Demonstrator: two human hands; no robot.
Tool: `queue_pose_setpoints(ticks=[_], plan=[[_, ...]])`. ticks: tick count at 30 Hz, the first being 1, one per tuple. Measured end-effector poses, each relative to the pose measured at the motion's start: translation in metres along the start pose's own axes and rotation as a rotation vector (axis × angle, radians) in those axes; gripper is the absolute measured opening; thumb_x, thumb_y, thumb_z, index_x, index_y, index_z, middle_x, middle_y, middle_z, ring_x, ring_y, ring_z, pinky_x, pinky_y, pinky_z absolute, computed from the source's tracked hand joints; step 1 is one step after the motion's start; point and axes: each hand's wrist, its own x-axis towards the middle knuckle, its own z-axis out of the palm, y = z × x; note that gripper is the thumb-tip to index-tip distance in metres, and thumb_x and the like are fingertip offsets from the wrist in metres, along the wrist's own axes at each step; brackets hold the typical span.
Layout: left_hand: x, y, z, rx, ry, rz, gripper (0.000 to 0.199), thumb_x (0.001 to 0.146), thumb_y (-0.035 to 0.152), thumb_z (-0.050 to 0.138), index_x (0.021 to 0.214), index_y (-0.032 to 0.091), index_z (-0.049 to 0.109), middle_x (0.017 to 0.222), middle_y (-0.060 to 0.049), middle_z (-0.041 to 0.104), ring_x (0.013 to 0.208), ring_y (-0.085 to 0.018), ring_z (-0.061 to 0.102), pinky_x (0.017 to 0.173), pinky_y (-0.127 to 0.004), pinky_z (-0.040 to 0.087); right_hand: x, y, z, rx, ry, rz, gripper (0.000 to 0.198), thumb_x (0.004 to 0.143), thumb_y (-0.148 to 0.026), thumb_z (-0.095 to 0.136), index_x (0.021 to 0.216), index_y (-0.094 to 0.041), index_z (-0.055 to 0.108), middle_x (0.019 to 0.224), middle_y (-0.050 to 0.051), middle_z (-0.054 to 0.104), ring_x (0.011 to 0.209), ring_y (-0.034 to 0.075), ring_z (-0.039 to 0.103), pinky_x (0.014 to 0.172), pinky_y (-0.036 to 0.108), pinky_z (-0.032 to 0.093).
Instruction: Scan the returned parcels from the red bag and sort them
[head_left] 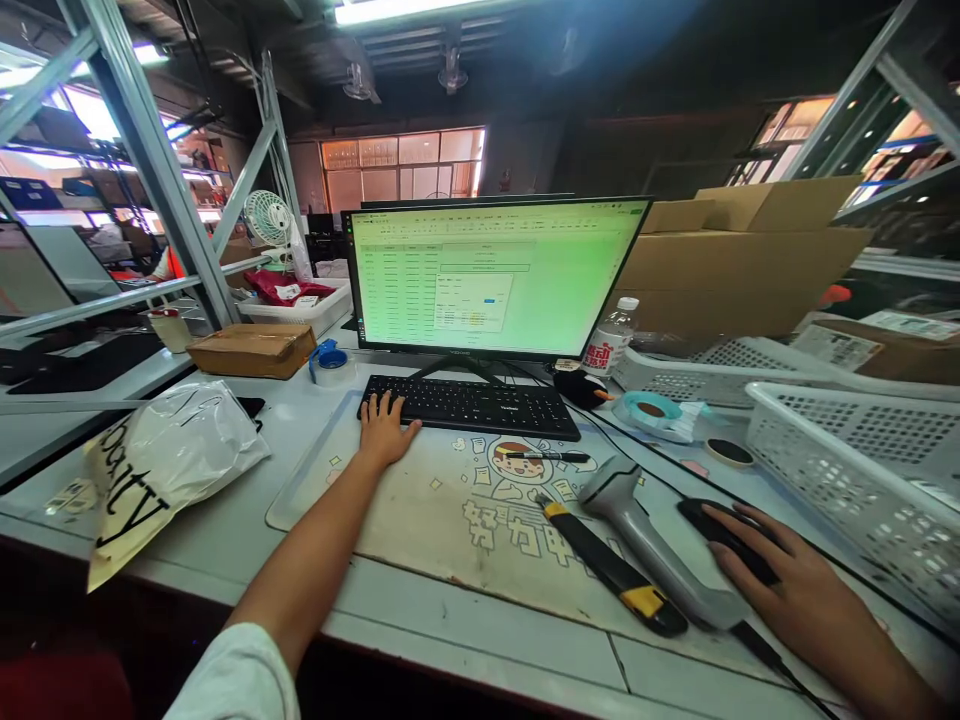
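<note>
My left hand (385, 432) lies with fingers spread over the left end of a black keyboard (480, 405), fingertips on the keys. Around a black computer mouse (731, 540) at the right, my right hand (780, 570) is closed, its fingers along the top and side. Between the hands, a grey barcode scanner (652, 540) and a black and yellow utility knife (611, 565) lie on a printed desk mat (427, 530). A black pen (547, 456) lies just below the keyboard. Behind it stands a monitor (405, 300) showing a spreadsheet with a small dialog box.
At left are a white plastic mailer bag (187, 440), a cardboard box (255, 348) and a blue tape roll (328, 358). White baskets (840, 450), a drink bottle (609, 340) and a light-blue tape roll (649, 410) stand at right. Large cartons (735, 270) sit behind.
</note>
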Motion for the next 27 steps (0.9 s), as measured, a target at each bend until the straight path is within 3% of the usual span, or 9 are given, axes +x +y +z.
queue_pose_setpoints(ticks=[6,11,21,27], plan=[[-0.0014,0.0011,-0.0012,-0.017,-0.025,0.047,0.066,0.101,0.057,0.043,0.154,0.018,0.047,0.168,-0.014,0.033,0.157,-0.041,0.021,0.127,-0.065,0.016,-0.0029,-0.0079,-0.0036,-0.004,-0.020,0.074,0.063,0.083,-0.065,0.046,0.133,-0.035,0.071,0.145,0.014,0.056,0.122,0.039,0.063,0.089,0.053,0.058],[-0.0018,0.0019,-0.0023,-0.013,0.001,0.058,0.059,0.100,0.054,0.046,0.146,0.018,0.055,0.165,-0.014,0.038,0.153,-0.040,0.029,0.126,-0.064,0.020,-0.0026,-0.0081,-0.0031,-0.001,-0.015,0.074,0.063,0.082,-0.064,0.046,0.133,-0.036,0.070,0.143,0.015,0.057,0.118,0.040,0.064,0.083,0.054,0.058],[-0.0042,0.0032,-0.0032,-0.028,0.028,0.043,0.061,0.100,0.053,0.047,0.149,0.018,0.052,0.164,-0.014,0.040,0.154,-0.039,0.026,0.128,-0.062,0.015,0.0001,-0.0106,-0.0035,-0.043,-0.015,0.058,0.071,0.085,-0.068,0.040,0.136,-0.028,0.069,0.145,0.015,0.055,0.127,0.038,0.061,0.105,0.050,0.053],[-0.0042,0.0027,-0.0029,-0.033,0.020,0.041,0.062,0.100,0.053,0.048,0.150,0.017,0.051,0.164,-0.014,0.040,0.154,-0.040,0.026,0.128,-0.062,0.014,0.0005,-0.0071,-0.0023,-0.064,-0.023,0.052,0.073,0.087,-0.070,0.037,0.138,-0.027,0.068,0.146,0.016,0.055,0.130,0.037,0.060,0.108,0.048,0.051]])
